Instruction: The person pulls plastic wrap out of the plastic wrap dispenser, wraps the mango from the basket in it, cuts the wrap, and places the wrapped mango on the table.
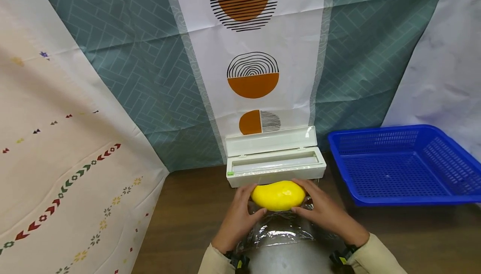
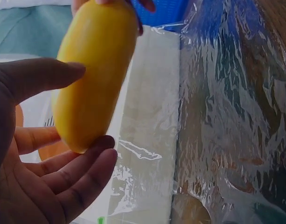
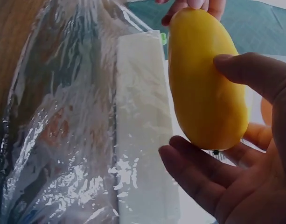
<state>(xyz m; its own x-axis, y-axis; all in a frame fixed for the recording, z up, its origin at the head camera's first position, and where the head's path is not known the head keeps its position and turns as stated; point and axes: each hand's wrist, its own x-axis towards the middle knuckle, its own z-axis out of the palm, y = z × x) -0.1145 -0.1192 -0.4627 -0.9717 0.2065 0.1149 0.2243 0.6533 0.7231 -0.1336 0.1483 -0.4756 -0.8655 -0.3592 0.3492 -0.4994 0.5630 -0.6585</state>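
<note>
A smooth yellow mango (image 1: 278, 196) is held between both hands, lying sideways in the head view. My left hand (image 1: 240, 215) grips its left end, the thumb (image 2: 54, 77) pressed on the side and the fingers curled around the tip. At the other end my right hand (image 1: 325, 211) holds it the same way, thumb (image 3: 247, 70) against the skin. Below the fruit a sheet of clear cling film (image 1: 279, 228) is spread, wrinkled and shiny. Behind it stands a white cling film dispenser (image 1: 276, 178) with its lid raised and a roll (image 1: 276, 164) inside.
A blue plastic basket (image 1: 391, 202) stands on the wooden table (image 1: 180, 215) at the right. Patterned cloth (image 1: 139, 77) hangs behind the table, with a cream printed cloth (image 1: 86, 140) on the left. A grey surface (image 1: 289, 259) lies at the front between the forearms.
</note>
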